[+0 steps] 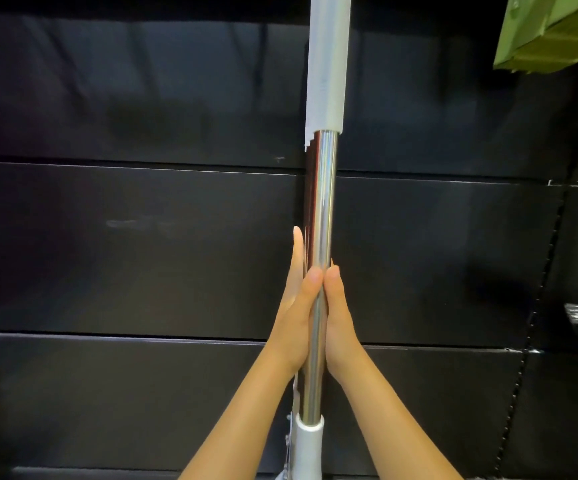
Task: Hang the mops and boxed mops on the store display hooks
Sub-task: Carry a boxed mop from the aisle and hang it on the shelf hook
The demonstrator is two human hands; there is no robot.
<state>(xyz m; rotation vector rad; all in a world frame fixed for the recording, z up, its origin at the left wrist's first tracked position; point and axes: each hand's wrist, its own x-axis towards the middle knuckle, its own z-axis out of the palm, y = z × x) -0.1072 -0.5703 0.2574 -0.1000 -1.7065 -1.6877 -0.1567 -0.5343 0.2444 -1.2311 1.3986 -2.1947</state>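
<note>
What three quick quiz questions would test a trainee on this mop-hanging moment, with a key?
1. True or false: only one hand touches the mop pole.
2. Which covers the pole's upper stretch? A) a pale grey sleeve B) a red cap C) bare wood
3. Fill in: the green box hangs at the upper ____ of the view.

Key:
1. False. The left hand and right hand press flat against the pole from opposite sides.
2. A.
3. Right, in front of the black panel wall.
</note>
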